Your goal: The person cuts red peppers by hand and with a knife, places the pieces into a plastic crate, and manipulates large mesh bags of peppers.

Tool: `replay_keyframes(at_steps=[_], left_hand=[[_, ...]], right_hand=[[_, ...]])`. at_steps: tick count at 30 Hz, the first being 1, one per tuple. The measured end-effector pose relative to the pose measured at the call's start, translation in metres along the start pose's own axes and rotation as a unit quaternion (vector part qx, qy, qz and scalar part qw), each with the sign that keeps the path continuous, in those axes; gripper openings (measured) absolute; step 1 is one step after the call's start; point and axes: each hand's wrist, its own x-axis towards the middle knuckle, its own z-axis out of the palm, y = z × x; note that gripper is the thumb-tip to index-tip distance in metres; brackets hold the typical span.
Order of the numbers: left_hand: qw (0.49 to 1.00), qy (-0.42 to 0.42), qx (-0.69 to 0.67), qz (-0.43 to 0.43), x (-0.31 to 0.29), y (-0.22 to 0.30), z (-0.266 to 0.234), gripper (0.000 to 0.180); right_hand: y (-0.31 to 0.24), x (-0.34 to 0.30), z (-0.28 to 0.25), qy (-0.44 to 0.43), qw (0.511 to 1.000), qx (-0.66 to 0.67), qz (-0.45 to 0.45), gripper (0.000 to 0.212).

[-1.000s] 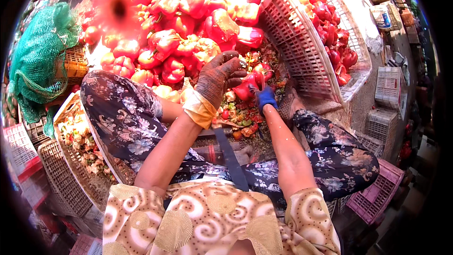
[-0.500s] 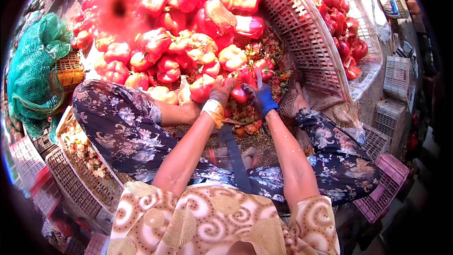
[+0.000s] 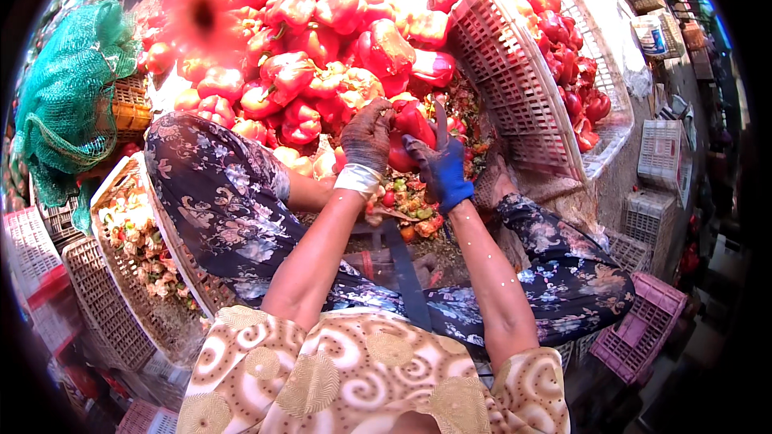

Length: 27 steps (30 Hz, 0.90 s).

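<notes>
My left hand [image 3: 367,138], in a dark soiled glove with a white band at the wrist, is closed on a red bell pepper [image 3: 413,122] in front of me. On the pepper's other side is my right hand [image 3: 440,167], in a blue and dark glove, its thumb toward the pepper. A slim greyish shape stands up from it; whether it is a blade or a finger I cannot make out. Below the hands lie pepper scraps [image 3: 410,202], with red and green bits. A big heap of red bell peppers [image 3: 310,40] rises just beyond them.
To the right leans a pale plastic crate [image 3: 523,72] with red peppers [image 3: 569,72] inside. At the left, a crate [image 3: 173,313] contains pale pepper cores [image 3: 145,245]. Green netting [image 3: 68,96] drapes over an orange crate [image 3: 131,108]. A pink crate [image 3: 641,325] sits at lower right.
My left hand has turned, showing more of its back. The right hand has opened out a little from the pepper. The whole view has shifted slightly.
</notes>
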Motion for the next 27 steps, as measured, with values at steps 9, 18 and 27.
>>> replay_keyframes(at_steps=[9,18,27], left_hand=[[0.976,0.071,-0.170,-0.119,0.024,0.026,-0.026,0.017],[0.909,0.131,-0.303,-0.255,0.039,-0.024,-0.038,0.032],[0.868,0.264,-0.269,-0.323,0.074,-0.061,-0.084,0.029]], right_hand=[[-0.015,0.000,0.006,0.004,0.975,-0.121,-0.189,0.073],[-0.026,-0.007,0.007,0.009,0.988,-0.088,-0.123,0.072],[-0.024,-0.027,-0.023,0.048,0.944,-0.297,-0.133,0.052]])
